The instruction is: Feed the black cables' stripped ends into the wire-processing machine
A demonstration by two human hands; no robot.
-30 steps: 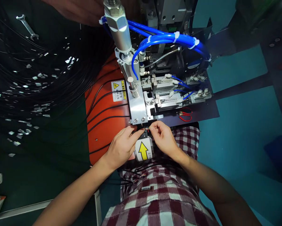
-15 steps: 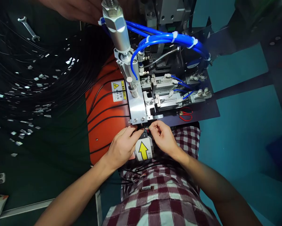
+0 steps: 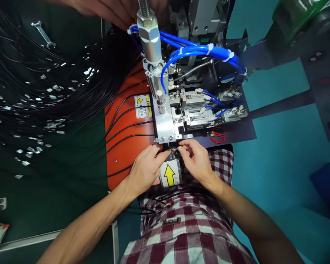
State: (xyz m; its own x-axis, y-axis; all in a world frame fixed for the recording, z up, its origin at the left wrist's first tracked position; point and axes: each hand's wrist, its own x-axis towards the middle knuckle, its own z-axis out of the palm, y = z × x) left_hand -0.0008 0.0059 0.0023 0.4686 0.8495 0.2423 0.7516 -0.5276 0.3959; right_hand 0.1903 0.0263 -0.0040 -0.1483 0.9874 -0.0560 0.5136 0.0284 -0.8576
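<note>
Beside an orange baseplate (image 3: 122,152), a bare left hand (image 3: 145,167) and right hand (image 3: 198,160) pinch a tiny wire end (image 3: 174,149) before a pneumatic press (image 3: 164,126), likely light and pliant, best held behind its tip.

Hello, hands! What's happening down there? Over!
Left hand, right hand: both at a tiny part, too small to identify. Silver plate close beyond, not covering it.

Cable bundle (image 3: 111,64) and wrench (image 3: 44,35) left of the machine (image 3: 165,126), snips (image 3: 213,134) before its side cylinders (image 3: 200,118).
</note>
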